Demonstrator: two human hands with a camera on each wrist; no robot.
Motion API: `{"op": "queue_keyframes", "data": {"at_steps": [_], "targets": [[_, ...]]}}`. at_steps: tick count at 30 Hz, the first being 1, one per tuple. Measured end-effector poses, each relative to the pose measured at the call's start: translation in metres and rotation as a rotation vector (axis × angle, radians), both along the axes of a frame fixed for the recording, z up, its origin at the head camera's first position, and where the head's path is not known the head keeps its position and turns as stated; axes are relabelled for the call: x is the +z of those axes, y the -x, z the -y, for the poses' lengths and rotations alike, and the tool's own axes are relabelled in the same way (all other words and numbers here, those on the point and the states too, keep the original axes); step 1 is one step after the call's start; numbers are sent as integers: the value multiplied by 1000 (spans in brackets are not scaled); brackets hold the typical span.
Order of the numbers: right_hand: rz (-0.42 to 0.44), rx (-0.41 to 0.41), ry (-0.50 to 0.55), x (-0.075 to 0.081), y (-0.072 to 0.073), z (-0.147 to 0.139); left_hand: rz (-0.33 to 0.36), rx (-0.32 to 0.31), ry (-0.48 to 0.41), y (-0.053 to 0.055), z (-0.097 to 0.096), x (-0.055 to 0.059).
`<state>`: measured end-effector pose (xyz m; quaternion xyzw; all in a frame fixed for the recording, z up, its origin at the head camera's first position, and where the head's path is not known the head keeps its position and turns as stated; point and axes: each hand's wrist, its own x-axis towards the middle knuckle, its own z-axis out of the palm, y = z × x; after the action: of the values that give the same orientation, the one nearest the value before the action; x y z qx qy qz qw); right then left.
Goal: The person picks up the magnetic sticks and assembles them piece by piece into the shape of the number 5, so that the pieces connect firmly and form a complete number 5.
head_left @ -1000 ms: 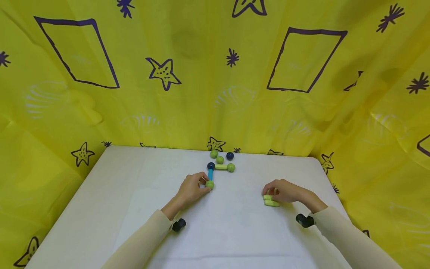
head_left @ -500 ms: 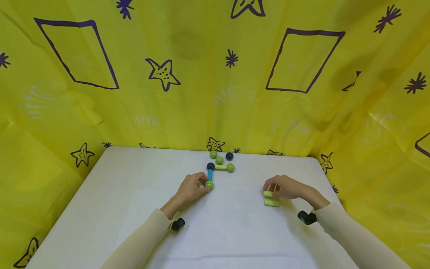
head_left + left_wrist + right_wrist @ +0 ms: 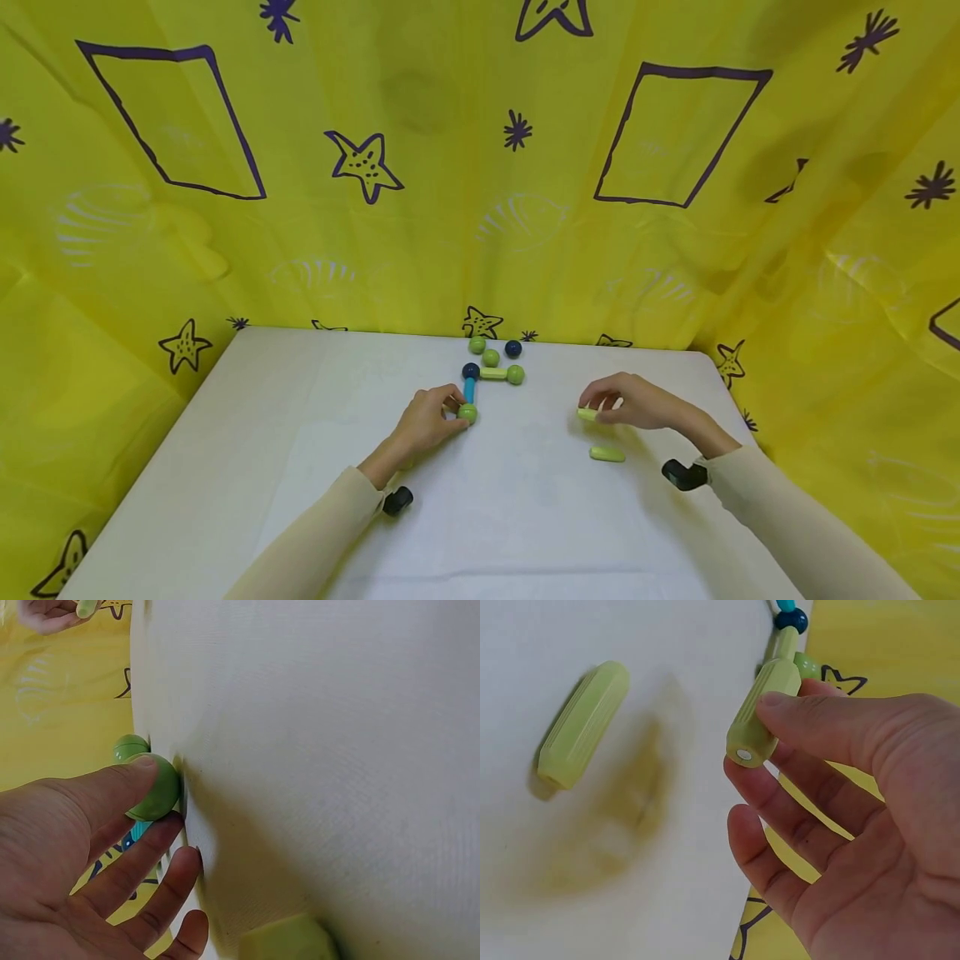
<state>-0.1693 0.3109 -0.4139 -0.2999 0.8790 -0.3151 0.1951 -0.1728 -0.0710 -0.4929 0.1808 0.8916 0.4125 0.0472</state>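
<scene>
My left hand [image 3: 429,425] pinches a green ball [image 3: 467,413] between thumb and fingers on the white table. From that ball a blue stick [image 3: 469,391] runs back to a dark blue ball [image 3: 470,372]. A light green stick [image 3: 492,373] joins the dark ball to another green ball [image 3: 515,374] on the right. My right hand [image 3: 636,403] pinches a light green magnetic building stick [image 3: 761,712] above the table; its near end bears a silvery disc. Left of this hand, in the right wrist view, a matching loose stick [image 3: 583,726] lies on the table.
Two loose green balls, one farther back [image 3: 477,344] and one nearer [image 3: 491,357], lie behind the joined pieces beside a loose dark blue ball [image 3: 513,348]. A light green piece [image 3: 289,941] lies under my left hand. A yellow patterned curtain [image 3: 435,233] borders the table.
My right hand has lifted one light green stick away from the other and moved it up and slightly left. My left hand has stayed on the green ball.
</scene>
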Motion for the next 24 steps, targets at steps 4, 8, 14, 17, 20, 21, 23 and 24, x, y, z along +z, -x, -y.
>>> {"op": "queue_keyframes", "data": {"at_steps": [4,8,14,17,20,21,23,24], "targets": [[3,2,15,-1,4,6,7,-1,-7,0,1,-1],[5,6,25,-2,7,15,9,0,-7,0,1,-1],[-30,41,46,-4,14,32,1,1,-10,0,2,0],[-35,49,59,-7,19,41,-1,-1,-9,0,2,0],[-32,64,77,-11,24,49,-21,-6,-7,0,2,-1],[-29,67,79,-13,26,52,-30,-7,-7,0,2,-1],[-24,79,83,-16,30,58,-52,-12,-4,0,1,-3],[-21,84,83,-18,31,61,-57,-12,-3,0,1,-3]]}}
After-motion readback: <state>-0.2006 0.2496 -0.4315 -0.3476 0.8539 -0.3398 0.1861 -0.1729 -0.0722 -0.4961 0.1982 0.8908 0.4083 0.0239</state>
